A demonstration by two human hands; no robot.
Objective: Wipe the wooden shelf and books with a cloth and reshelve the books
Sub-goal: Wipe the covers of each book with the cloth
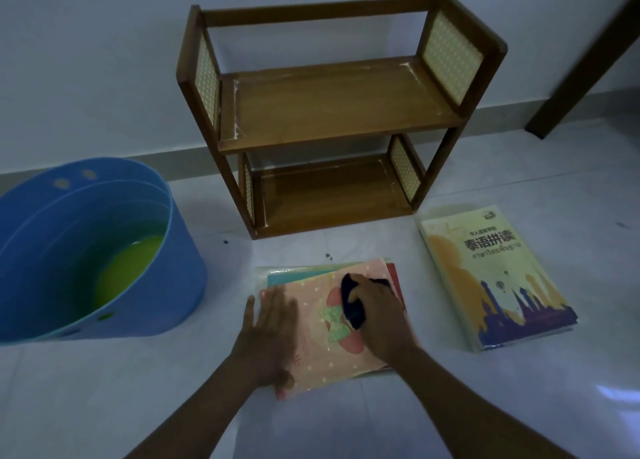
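An empty two-tier wooden shelf [332,112] stands against the wall on the pale floor. In front of it lies a small stack of thin books, the top one a pink book [311,351] with a cartoon figure. My left hand [270,330] lies flat on its left side, fingers spread. My right hand [381,320] presses a dark blue cloth [349,306] onto the cover. A thicker yellow book [491,278] with a purple skyline lies flat on the floor to the right, apart from the stack.
A blue bucket [180,261] holding yellowish liquid stands on the floor at the left. A dark wooden furniture leg [585,53] slants down at the upper right. A few small dark specks [329,256] dot the floor near the shelf's base.
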